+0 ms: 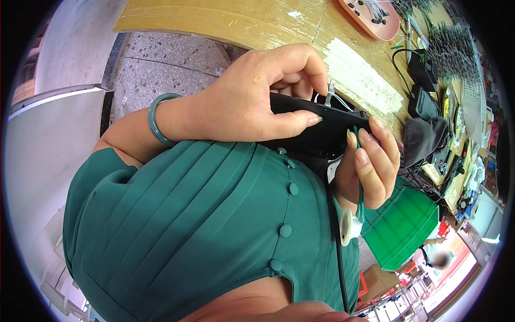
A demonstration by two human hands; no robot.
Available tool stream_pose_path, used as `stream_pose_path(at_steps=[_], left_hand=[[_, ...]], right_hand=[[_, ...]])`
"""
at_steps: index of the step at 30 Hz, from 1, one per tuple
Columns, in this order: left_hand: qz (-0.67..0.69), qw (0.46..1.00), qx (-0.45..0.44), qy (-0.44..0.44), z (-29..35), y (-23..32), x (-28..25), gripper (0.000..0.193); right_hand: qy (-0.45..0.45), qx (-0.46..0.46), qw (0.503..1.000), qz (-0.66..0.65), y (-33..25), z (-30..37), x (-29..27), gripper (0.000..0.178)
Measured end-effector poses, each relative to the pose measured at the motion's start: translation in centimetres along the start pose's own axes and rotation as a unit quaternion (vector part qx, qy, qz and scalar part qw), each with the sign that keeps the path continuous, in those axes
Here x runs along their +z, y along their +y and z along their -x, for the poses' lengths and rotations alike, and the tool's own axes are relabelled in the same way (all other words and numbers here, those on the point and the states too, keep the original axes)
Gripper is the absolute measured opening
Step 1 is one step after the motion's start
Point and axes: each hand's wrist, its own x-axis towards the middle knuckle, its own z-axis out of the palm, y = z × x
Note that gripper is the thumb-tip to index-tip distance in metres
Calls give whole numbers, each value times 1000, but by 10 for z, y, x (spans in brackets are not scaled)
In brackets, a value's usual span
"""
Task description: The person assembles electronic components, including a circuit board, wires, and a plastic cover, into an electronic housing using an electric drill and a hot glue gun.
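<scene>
My left hand [252, 94], with a green bangle round its wrist, is closed on a flat black case [308, 131] held in front of my chest. Its thumb lies on the case's face and its fingers curl over the far edge. White wires [339, 99] come out along that edge, near the index fingertip. In my right hand [375, 166] is a slim green tool [360, 188], its thin tip against the right end of the case. A white round-ended piece [348, 226] shows at the tool's lower end; its exact kind is unclear.
A wooden table [236, 21] spans the far side, with a pink tray [375, 21] of small black-ended wires. Black adapters [422, 72] and a dark cloth [424, 140] lie to the right. Below stands a green crate [402, 225]; a person [437, 255] is further back.
</scene>
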Motion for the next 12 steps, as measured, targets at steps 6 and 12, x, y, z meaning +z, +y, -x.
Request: stream_pose_path(at_steps=[6,12], left_hand=[[-9,1000,10,16,0,-3,-3,28],[-103,992,47,58,2,9,-8,30]], right_hand=[[-46,-3,999,24,2,-7,0,37],[-33,-34,999,1,6,-16,3,39]])
